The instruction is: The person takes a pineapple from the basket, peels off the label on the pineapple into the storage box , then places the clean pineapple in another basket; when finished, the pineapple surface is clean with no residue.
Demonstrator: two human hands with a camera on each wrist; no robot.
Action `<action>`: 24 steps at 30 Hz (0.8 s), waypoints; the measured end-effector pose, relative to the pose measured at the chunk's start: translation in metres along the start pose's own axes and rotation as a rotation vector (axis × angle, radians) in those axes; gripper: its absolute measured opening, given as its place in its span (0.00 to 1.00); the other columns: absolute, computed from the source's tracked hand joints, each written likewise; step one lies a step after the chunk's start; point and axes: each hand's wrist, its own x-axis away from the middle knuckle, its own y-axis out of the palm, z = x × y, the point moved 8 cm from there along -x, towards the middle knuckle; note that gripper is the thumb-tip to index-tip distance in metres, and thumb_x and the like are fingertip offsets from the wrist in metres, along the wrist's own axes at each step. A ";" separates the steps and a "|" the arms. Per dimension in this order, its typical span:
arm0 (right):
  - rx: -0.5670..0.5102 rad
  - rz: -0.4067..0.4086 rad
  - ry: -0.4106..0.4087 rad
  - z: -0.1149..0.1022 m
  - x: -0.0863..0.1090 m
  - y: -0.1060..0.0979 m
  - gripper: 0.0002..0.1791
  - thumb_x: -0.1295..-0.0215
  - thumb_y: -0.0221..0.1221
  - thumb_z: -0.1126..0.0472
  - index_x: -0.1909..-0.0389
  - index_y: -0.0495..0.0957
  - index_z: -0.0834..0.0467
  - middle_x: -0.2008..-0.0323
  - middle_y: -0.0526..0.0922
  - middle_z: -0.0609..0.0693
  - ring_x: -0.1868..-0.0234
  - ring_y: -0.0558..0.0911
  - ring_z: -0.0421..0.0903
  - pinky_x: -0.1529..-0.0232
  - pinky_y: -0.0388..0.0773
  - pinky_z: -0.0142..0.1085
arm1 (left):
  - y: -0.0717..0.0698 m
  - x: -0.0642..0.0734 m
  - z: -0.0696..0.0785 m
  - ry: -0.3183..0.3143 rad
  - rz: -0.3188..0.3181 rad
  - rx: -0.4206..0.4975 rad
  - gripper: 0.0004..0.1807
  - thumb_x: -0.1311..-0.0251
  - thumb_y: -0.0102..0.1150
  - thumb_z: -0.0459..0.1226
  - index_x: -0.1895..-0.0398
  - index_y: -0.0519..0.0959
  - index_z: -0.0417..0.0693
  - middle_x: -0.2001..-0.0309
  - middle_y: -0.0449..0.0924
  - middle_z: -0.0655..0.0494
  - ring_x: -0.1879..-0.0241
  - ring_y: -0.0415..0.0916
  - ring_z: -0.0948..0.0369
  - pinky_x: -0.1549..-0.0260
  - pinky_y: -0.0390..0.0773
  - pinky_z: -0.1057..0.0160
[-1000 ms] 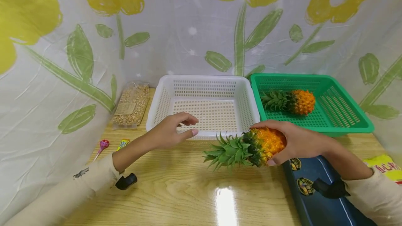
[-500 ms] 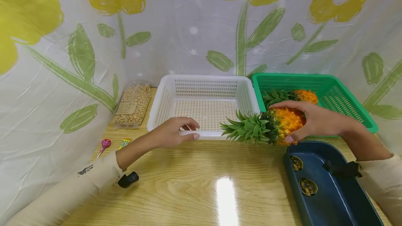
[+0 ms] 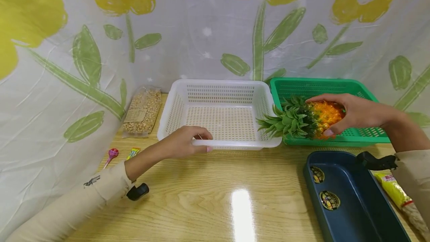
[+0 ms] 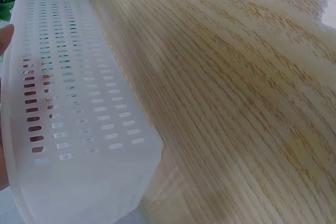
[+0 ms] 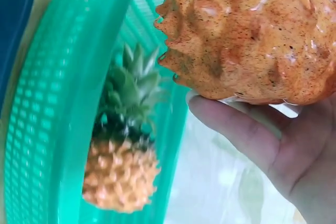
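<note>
In the head view my right hand (image 3: 362, 111) grips an orange pineapple (image 3: 326, 115) by its body, over the green basket (image 3: 366, 140). Its leafy crown points left and overlaps the right wall of the white basket (image 3: 235, 145). A second pineapple (image 5: 123, 171) lies inside the green basket in the right wrist view; from the head it is mostly hidden behind the held one. My left hand (image 3: 183, 142) holds the white basket's front rim, thumb outside and fingers inside. Through the slots of the white basket wall (image 4: 68, 93), parts of the fingers show in the left wrist view.
A dark blue tray (image 3: 356, 193) stands at the front right, beside a yellow packet (image 3: 393, 189). At the left lie a bag of grains (image 3: 142, 111), a lollipop (image 3: 112, 154) and a small yellow wrapped sweet (image 3: 133, 153). A flowered curtain (image 3: 201, 29) hangs behind.
My right hand has carried the pineapple right and away from me, from above the table to over the green basket. My left hand has settled onto the white basket's rim.
</note>
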 end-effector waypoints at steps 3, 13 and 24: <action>0.010 0.006 0.028 0.010 0.003 -0.007 0.48 0.43 0.71 0.65 0.24 0.58 0.49 0.49 0.76 0.55 0.63 0.82 0.48 0.66 0.83 0.39 | 0.000 -0.001 0.001 0.007 -0.003 0.001 0.11 0.38 0.68 0.46 0.55 0.84 0.56 0.60 0.85 0.64 0.56 0.81 0.61 0.54 0.78 0.59; -0.061 -0.057 0.075 0.038 0.013 -0.022 0.45 0.36 0.64 0.69 0.22 0.53 0.55 0.43 0.73 0.48 0.60 0.84 0.48 0.65 0.85 0.43 | 0.002 0.000 -0.001 0.006 -0.011 0.013 0.11 0.37 0.67 0.46 0.54 0.85 0.55 0.60 0.85 0.63 0.55 0.81 0.59 0.54 0.78 0.61; -0.016 -0.099 0.191 0.076 0.015 -0.047 0.43 0.32 0.61 0.66 0.22 0.52 0.44 0.31 0.58 0.69 0.54 0.83 0.44 0.61 0.84 0.47 | 0.002 0.001 -0.004 -0.025 -0.014 0.019 0.12 0.37 0.67 0.46 0.54 0.84 0.56 0.58 0.84 0.64 0.54 0.80 0.59 0.53 0.79 0.60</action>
